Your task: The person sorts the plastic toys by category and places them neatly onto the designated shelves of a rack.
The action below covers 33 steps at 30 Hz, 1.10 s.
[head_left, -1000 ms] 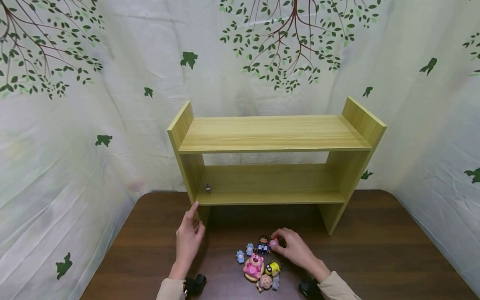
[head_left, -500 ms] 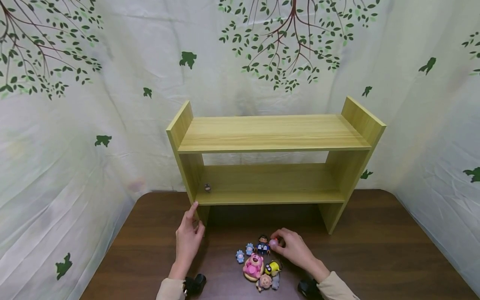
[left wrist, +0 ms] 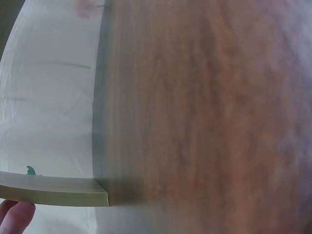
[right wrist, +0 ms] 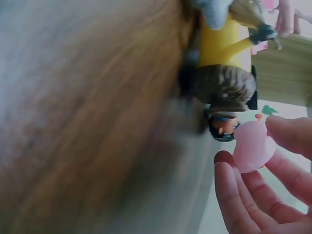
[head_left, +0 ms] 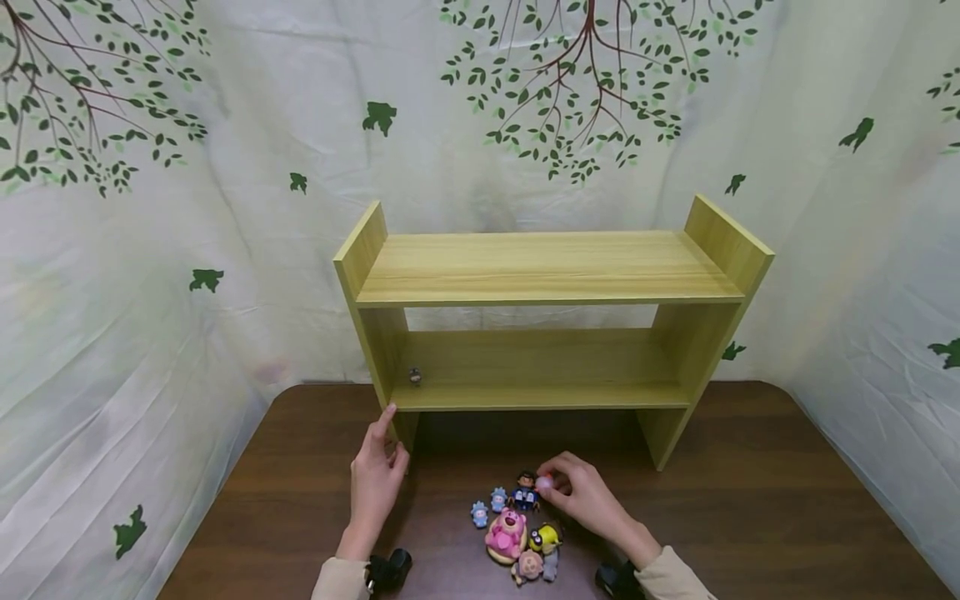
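Note:
My right hand pinches a small rounded pink toy figurine between thumb and fingers, right beside a dark-haired toy man figurine. In the right wrist view the pink figurine shows a smooth side with tiny orange-red bits; its front is hidden. My left hand touches the front of the left side panel of a light wooden shelf; its index finger is straight, at the level of the lower board. Two fingertips show against that panel in the left wrist view.
A pink bear, two small blue figurines, a yellow-and-black figurine, a pinkish-faced figurine and a grey one cluster on the brown table. A tiny figurine stands at the lower board's left end.
My right hand has shifted slightly left with the pink figurine, bringing it closer to the toy man. My left hand stays against the shelf.

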Each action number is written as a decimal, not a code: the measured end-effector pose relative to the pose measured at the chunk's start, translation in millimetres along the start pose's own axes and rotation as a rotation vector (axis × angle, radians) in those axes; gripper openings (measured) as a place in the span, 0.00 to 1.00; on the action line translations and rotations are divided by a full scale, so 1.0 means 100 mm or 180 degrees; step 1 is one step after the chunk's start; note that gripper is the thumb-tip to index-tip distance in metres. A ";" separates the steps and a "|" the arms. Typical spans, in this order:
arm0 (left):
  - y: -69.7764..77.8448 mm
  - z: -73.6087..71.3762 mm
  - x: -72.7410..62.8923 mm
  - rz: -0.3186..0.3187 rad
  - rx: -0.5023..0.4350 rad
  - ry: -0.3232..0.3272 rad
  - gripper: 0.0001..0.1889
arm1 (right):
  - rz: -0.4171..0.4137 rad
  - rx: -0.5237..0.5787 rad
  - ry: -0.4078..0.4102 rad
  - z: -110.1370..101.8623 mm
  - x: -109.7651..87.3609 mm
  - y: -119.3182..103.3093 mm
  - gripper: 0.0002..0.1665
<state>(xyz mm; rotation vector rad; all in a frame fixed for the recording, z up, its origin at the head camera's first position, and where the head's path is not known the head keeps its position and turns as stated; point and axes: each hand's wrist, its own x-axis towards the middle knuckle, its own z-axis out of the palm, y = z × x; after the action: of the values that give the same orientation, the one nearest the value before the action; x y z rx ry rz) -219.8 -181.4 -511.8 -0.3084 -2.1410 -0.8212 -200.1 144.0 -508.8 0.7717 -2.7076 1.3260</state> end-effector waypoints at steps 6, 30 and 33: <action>0.01 -0.01 -0.01 -0.0007 0.0004 0.0004 0.44 | -0.0044 0.0157 -0.0021 -0.02 0.00 -0.08 0.11; 0.01 0.01 0.01 -0.0026 0.0022 -0.0022 0.44 | -0.0743 0.0410 0.0474 -0.11 0.06 -0.25 0.16; 0.02 0.02 0.01 -0.0012 0.0029 -0.0005 0.44 | -0.0713 0.0394 0.0454 -0.13 0.07 -0.26 0.16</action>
<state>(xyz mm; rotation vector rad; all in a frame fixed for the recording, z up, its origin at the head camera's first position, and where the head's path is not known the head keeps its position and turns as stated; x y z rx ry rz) -220.8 -179.0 -510.8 -0.3005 -2.1470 -0.8134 -197.3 137.0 -479.8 0.9207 -2.3693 1.4445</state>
